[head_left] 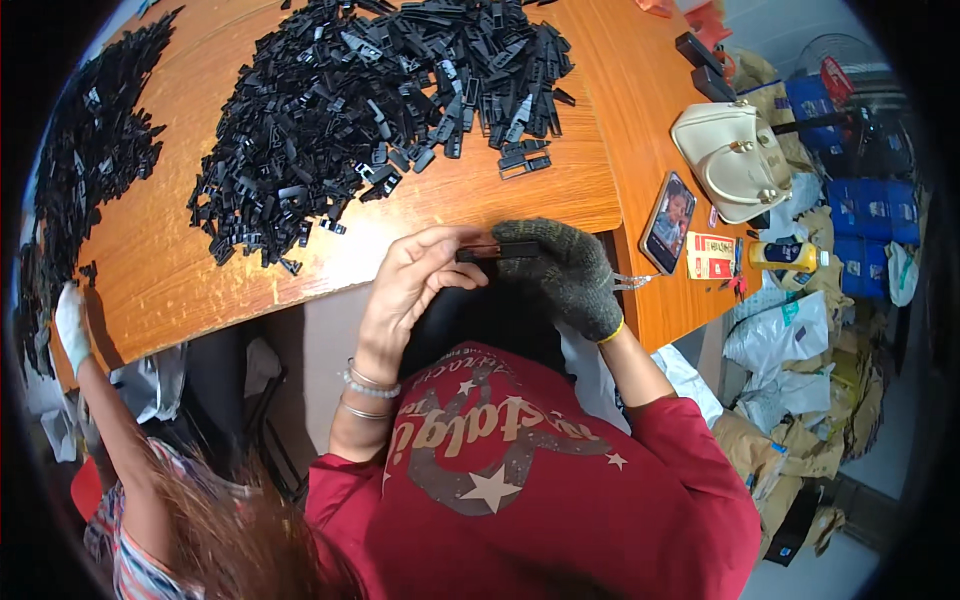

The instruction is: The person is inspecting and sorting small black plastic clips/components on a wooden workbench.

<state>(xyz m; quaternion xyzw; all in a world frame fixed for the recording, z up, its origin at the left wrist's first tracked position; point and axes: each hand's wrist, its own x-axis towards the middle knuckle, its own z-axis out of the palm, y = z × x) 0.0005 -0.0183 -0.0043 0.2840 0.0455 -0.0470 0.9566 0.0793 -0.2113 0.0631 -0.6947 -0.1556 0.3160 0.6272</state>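
Note:
Just off the table's front edge, a small black plastic part (518, 250) is held between my two hands. My bare left hand (425, 265), with bracelets at the wrist, pinches its left end between thumb and fingers. My right hand (562, 275), in a dark grey knitted glove, grips the other end; its fingers partly hide the part. Beyond my hands lies a big heap of similar black plastic parts (330, 110) on the wooden table (400, 215). A few loose black parts (525, 160) lie at the heap's near right side.
To the right are a phone (668, 222), a cream handbag (732, 160), a red-and-white packet (710, 257) and a yellow bottle (788, 256). Bags and sacks (790, 390) crowd the floor there. At left, a co-worker's gloved hand (72, 325) is beside another black heap (90, 140).

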